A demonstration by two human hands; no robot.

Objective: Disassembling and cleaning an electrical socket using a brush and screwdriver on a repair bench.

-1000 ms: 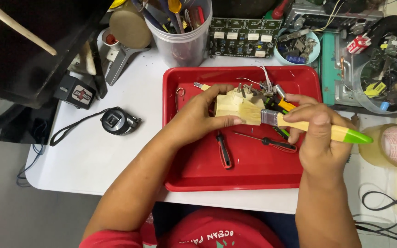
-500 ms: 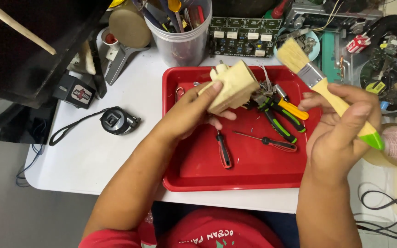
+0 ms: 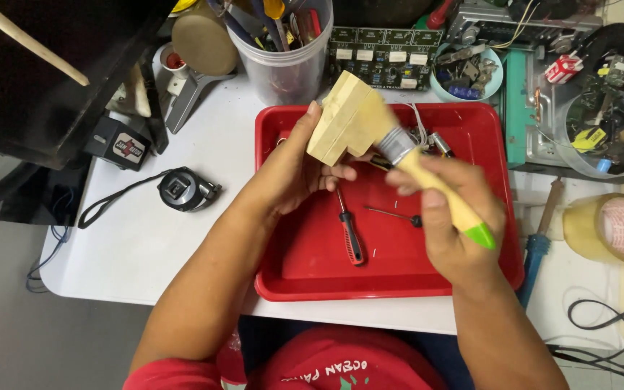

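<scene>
over the red tray [image 3: 503,217], the left hand [image 3: 294,173] grips a pale wooden block [image 3: 341,119], stepped and tilted, raised above the tray's far half. the right hand [image 3: 456,217] is closed around a paintbrush [image 3: 427,177] with a green-tipped handle, bristles against the block. below lie a red-handled screwdriver [image 3: 349,235] and a thinner one [image 3: 395,214], bare tray floor around them.

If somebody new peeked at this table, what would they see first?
First, the big red tray in the middle of the white table. Right above it, the left hand holds up a pale wooden block, and the right hand presses a paintbrush with a green-tipped handle against it. A red-handled screwdriver lies in the tray below.
</scene>
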